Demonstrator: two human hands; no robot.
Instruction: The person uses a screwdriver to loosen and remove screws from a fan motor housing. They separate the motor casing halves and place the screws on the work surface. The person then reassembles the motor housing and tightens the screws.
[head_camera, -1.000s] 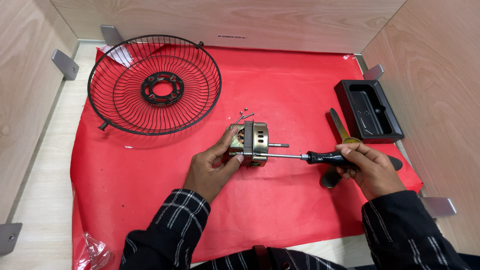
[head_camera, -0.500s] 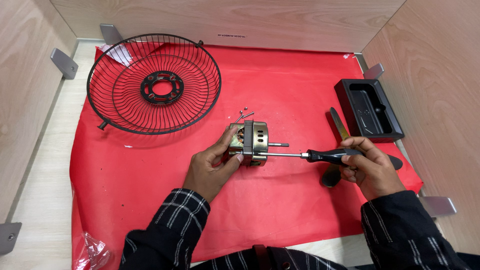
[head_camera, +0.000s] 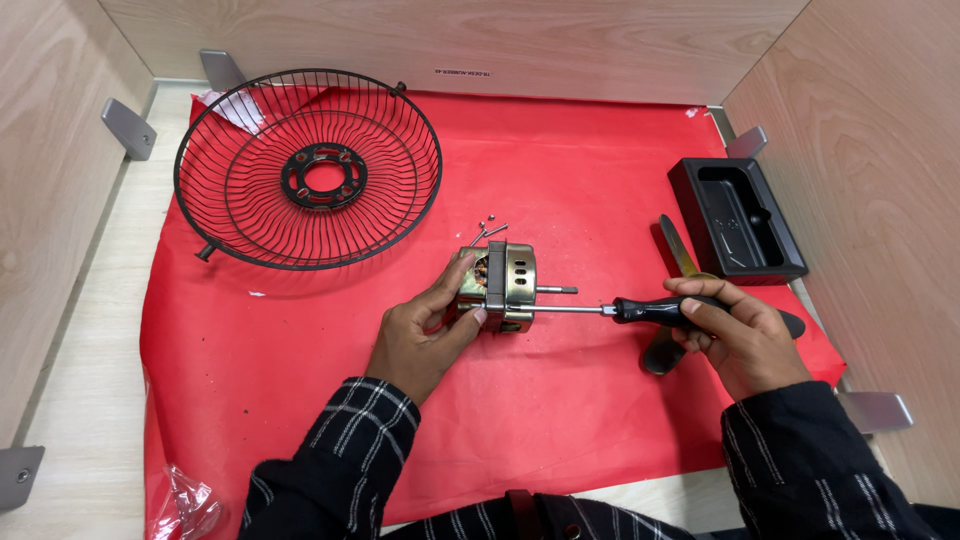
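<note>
While the left hand (head_camera: 425, 335) stays clamped on the brass-coloured round metal fan motor (head_camera: 500, 287) over the red sheet (head_camera: 560, 180), right hand (head_camera: 735, 330) grips black-handled screwdriver (head_camera: 610, 311), tip at motor's edge; nothing shifted vs. 1 s ago, so prob. mid-turn.

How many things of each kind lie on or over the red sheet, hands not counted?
Wire fan guard: 1
Fan motor: 1
Screwdriver: 1
Black tray: 1
Scissors: 1
Loose screws: about 3, too small to be sure
Total: about 8

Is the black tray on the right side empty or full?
Empty: the black tray shows only its bare moulded compartments.
</note>
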